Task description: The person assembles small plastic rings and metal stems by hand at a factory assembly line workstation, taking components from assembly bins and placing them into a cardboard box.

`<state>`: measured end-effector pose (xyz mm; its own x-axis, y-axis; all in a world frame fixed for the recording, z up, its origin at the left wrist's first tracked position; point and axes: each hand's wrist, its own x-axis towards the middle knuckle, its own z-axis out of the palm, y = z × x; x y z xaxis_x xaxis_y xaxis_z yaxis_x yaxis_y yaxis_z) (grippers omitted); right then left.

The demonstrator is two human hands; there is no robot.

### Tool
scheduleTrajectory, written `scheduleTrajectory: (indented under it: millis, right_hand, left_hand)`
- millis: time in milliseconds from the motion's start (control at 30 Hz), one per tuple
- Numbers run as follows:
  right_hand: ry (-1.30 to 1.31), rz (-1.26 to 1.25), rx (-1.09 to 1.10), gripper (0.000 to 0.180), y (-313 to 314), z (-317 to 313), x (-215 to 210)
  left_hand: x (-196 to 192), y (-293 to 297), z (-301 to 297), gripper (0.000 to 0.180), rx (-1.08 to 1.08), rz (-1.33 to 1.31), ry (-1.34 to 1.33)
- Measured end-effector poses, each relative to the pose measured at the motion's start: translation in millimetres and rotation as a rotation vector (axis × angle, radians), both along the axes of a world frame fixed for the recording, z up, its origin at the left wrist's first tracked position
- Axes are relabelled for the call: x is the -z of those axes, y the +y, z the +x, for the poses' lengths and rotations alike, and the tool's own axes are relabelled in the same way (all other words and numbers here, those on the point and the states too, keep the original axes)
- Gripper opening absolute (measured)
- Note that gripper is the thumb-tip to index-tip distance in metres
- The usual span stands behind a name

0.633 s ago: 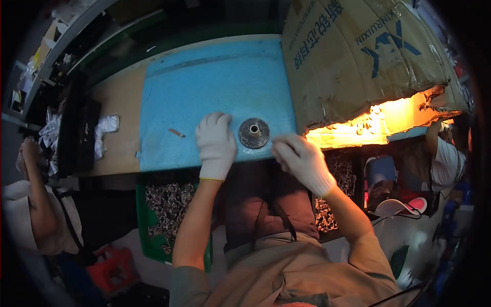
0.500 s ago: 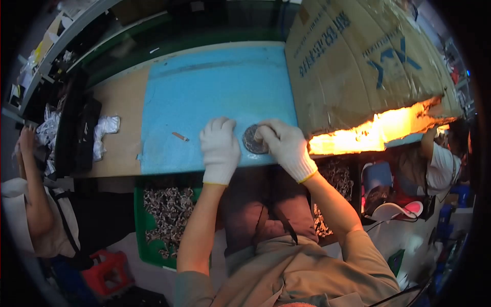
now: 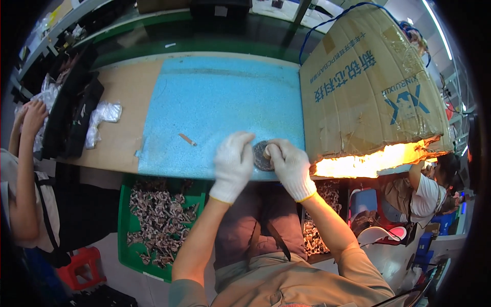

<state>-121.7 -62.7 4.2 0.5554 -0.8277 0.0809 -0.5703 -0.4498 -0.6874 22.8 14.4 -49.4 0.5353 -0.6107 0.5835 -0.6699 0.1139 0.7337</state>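
Note:
Both of my hands wear white knit gloves with yellow cuffs, over the near edge of a blue work mat [image 3: 220, 107]. The thumb and fingers of my right hand [image 3: 291, 166] are closed on a small tan round piece [image 3: 267, 150] at the top of a dark speckled round disc [image 3: 262, 159]. That disc lies on the mat between my hands, partly covered by the right glove. Beside it on the left is my left hand [image 3: 232, 166], fingers bent toward the disc and smeared by motion; whether it holds anything is hidden. A small brown strip [image 3: 187, 139] lies farther left.
A big cardboard box [image 3: 358, 97] stands on the right, bright orange light glowing from its torn lower edge. A green tray [image 3: 125, 225] of small metal-looking parts sits below the table edge. Clear plastic bags [image 3: 105, 118] and a black bin [image 3: 89, 115] are left. Co-workers sit on both sides.
The whole view has shifted, so the table appears lower. My left hand has moved slightly closer to the disc and blurred. My right hand still grips the small tan piece.

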Motion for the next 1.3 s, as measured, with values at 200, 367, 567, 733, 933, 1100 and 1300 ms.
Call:
scheduleTrajectory:
  millis: [200,367,567,733,933,1100,1300]
  right_hand:
    - [-0.164,0.308,0.09,0.03,-1.4,-1.2,-0.1]
    - [-0.342,0.786,0.14,0.032,-5.4,-5.1,-6.2]
    - [-0.499,0.791,0.094,0.035,7.4,-17.4,-1.8]
    - [-0.364,0.696,0.094,0.033,41.3,-73.7,-7.6]
    - [0.261,0.305,0.212,0.033,47.4,-254.7,109.9]
    - [0.91,0.297,0.509,0.057,102.7,-384.4,196.8]
    - [0.817,0.206,0.548,0.055,105.2,-389.9,232.2]
  left_hand:
    - [-24.9,-5.2,-35.7,0.023,0.145,0.141,0.294]
    - [-22.1,-6.0,-30.6,0.023,0.19,0.225,0.346]
    - [-28.1,-4.0,-36.7,0.021,0.169,0.255,0.313]
    - [-22.1,-6.2,-38.6,0.021,0.128,0.184,0.061]
    - [-23.5,-6.2,-35.5,0.023,0.185,0.167,0.066]
    - [-32.5,-2.7,-36.9,0.028,0.182,0.273,0.124]
    - [-16.0,-3.5,-37.4,0.028,0.178,0.212,0.04]
